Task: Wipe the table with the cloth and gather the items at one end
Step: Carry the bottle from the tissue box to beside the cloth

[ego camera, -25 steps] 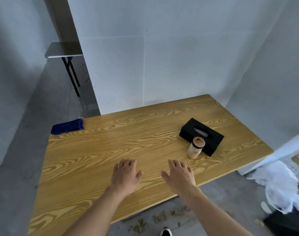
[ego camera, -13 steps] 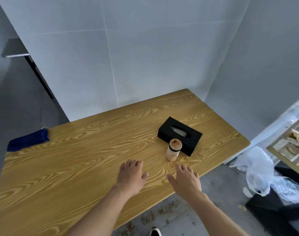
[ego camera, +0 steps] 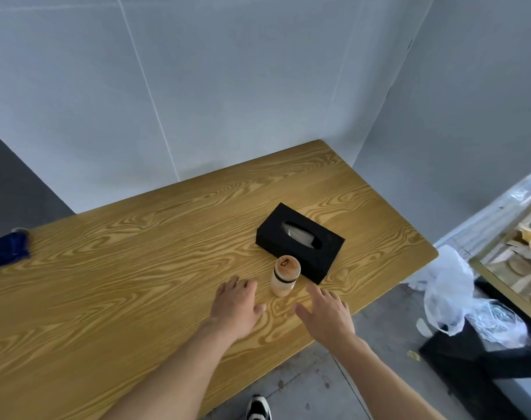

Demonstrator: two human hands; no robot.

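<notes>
A wooden table (ego camera: pixel 113 298) fills the middle of the view. On its right part lies a black tissue box (ego camera: pixel 300 241), and a small cream jar with a wooden lid (ego camera: pixel 284 275) stands just in front of it. A folded blue cloth (ego camera: pixel 5 251) lies at the table's far left end, cut by the frame edge. My left hand (ego camera: pixel 237 306) hovers flat and open over the table, just left of the jar. My right hand (ego camera: pixel 326 316) is open too, fingers spread, just right of and below the jar. Neither hand touches anything.
White walls close the table's back and right sides. A white plastic bag (ego camera: pixel 449 286) sits on black items on the floor to the right. A second wooden surface with scraps (ego camera: pixel 524 259) shows at the right edge. A shoe (ego camera: pixel 258 409) is below.
The view has swung right, so the cloth has slid to the left edge. Both hands have moved forward and right, closing in on either side of the jar.
</notes>
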